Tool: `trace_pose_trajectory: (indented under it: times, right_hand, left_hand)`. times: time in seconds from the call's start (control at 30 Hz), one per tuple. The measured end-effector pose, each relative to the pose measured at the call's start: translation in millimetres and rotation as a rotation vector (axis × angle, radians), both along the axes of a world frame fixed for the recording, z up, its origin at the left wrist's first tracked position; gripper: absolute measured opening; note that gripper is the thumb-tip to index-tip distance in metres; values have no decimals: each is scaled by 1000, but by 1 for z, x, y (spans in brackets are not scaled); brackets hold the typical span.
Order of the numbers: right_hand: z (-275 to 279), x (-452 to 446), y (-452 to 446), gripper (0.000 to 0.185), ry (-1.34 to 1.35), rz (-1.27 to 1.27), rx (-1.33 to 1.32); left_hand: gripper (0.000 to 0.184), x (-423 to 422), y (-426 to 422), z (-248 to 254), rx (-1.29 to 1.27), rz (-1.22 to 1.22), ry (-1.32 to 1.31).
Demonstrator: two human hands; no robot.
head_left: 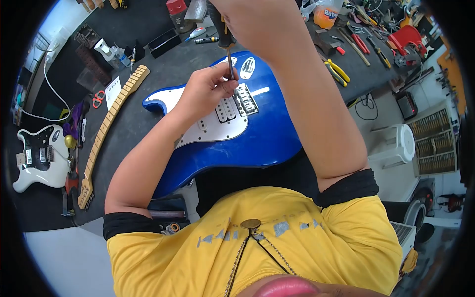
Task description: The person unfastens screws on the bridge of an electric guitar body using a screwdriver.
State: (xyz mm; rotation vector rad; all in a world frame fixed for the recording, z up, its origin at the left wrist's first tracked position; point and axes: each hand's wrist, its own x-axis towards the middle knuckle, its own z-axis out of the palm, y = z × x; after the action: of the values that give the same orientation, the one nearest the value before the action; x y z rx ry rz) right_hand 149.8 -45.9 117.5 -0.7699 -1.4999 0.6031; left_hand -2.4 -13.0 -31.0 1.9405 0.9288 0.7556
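A blue electric guitar body (267,136) with a white pickguard (237,128) lies across the bench edge in front of me. My left hand (210,86) is over the pickguard, with thumb and fingers pinched round the metal shaft of a screwdriver (230,62) near its tip. Above it, my right hand (247,24) is closed on the dark handle, partly cut off by the top edge. The shaft points down at the guitar near the metal bridge (247,99) and the oval jack plate (247,68). Fingers hide the tip.
A maple neck (111,121) and a white guitar body (42,158) lie at the left, near red scissors (98,99). Yellow pliers (338,73), red-handled pliers (360,43) and an orange drink bottle (326,16) are at the upper right. A white stool (404,143) stands beyond.
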Motion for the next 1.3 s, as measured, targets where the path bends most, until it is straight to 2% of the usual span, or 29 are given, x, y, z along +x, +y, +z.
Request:
trace_pose_trajectory:
  times: [0.1,0.17,0.2,0.27,0.33,0.4,0.43,0.5,0.53,0.57,0.63,0.7,0.73,0.8,0.83,0.9,1.0,1.03,1.07,1.13,1.17,1.23,1.3]
  right_hand:
    - [-5,1,6,42,63,70,-12]
    - [-9,3,12,40,95,153,-47]
    - [-9,5,15,39,96,243,-87]
    - [-5,10,21,37,86,462,-189]
    - [-6,14,39,33,139,890,-298]
    - [-20,19,85,30,272,1472,-383]
    - [-18,22,96,29,320,1763,-417]
    - [-8,26,84,32,144,1308,-374]
    - [-3,26,76,33,55,1084,-346]
    - [12,23,57,40,-168,726,-304]
    - [25,25,5,45,-682,-25,65]
    - [49,17,-18,49,-1099,-404,99]
    - [68,12,-24,51,-1289,-400,-73]
    - [71,16,-27,52,-1529,-425,-12]
    - [60,25,-26,52,-1578,-449,231]
    - [77,26,-23,52,-1668,-285,80]
    - [107,16,-31,20,-1621,2,-200]
    - [110,0,-39,14,-1667,-92,-249]
    - [105,13,-22,16,-1701,51,-57]
    - [96,38,13,32,-1725,302,380]
    - [106,30,-2,34,-1777,233,195]
    - [113,21,-13,20,-1857,21,-37]
    - [122,9,-34,27,-1863,-168,-234]
  left_hand:
    - [12,0,-2,2,-12,-7,-26]
    - [11,1,-3,11,147,-44,98]
    - [11,1,-2,13,223,-63,160]
    - [12,-1,2,5,216,-60,168]
    - [12,0,0,5,178,-60,135]
    - [13,5,-6,14,112,-72,70]
    - [13,9,-6,18,8,-70,-102]
    - [14,11,-5,22,-210,-70,-433]
    - [14,10,-1,25,-191,-68,-383]
    - [15,7,-1,24,-183,-54,-337]
    - [14,3,-3,24,-192,-25,-304]
    - [12,3,-3,22,-164,-30,-312]
    - [12,4,-2,22,-147,-43,-307]
    - [8,6,0,21,-147,-25,-311]
    - [6,8,-1,22,-142,-13,-311]
    - [6,10,-1,21,-148,-15,-300]
    - [12,5,4,19,-153,-39,-266]
    - [13,5,7,17,-137,-36,-258]
    - [14,5,8,17,-122,-28,-249]
    - [19,9,5,16,-87,-1,-262]
    - [21,10,4,15,-83,7,-254]
    - [26,13,0,25,-77,64,-160]
    - [26,12,3,21,-94,21,-246]
